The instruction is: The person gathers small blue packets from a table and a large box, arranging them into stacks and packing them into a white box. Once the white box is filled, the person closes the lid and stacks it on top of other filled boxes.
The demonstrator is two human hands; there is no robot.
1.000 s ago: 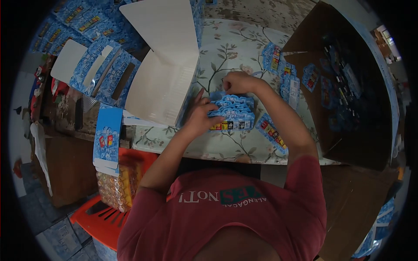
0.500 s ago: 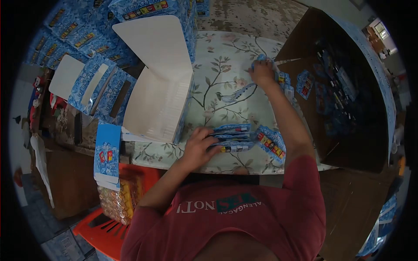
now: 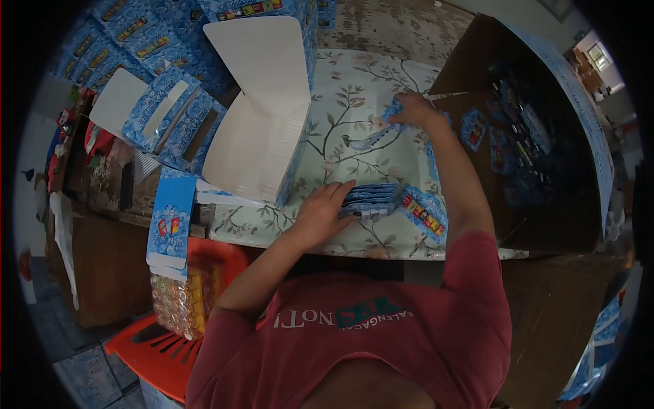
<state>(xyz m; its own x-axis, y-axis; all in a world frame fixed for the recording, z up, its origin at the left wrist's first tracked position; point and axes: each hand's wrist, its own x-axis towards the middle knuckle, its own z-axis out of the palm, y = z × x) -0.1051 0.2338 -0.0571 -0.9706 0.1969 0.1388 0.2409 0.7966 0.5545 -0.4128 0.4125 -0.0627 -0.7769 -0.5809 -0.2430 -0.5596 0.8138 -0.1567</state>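
My left hand (image 3: 323, 214) is closed around the left end of a stack of blue printed packets (image 3: 371, 196), its fingers above and thumb below. The packets stand close together on the flowered tablecloth. Just right of the stack, another blue packet (image 3: 424, 214) with red and yellow pictures lies flat. Farther back, my right hand (image 3: 415, 109) pinches a blue packet (image 3: 393, 109) over the cloth; part of that packet is hidden by the fingers. Blue packet edges (image 3: 432, 160) show beside my right forearm.
An open carton with a white inside (image 3: 255, 140) stands at the left. Behind it are stacked blue cartons (image 3: 146, 41). A big cardboard box (image 3: 470, 65) on the right holds several loose packets (image 3: 528, 136). A red chair (image 3: 153, 354) bears a bag of wrapped goods (image 3: 178, 303).
My right hand has shifted left, away from the big box, with a packet in its fingers. The packets by my left hand are now more tightly together. The view has shifted slightly.
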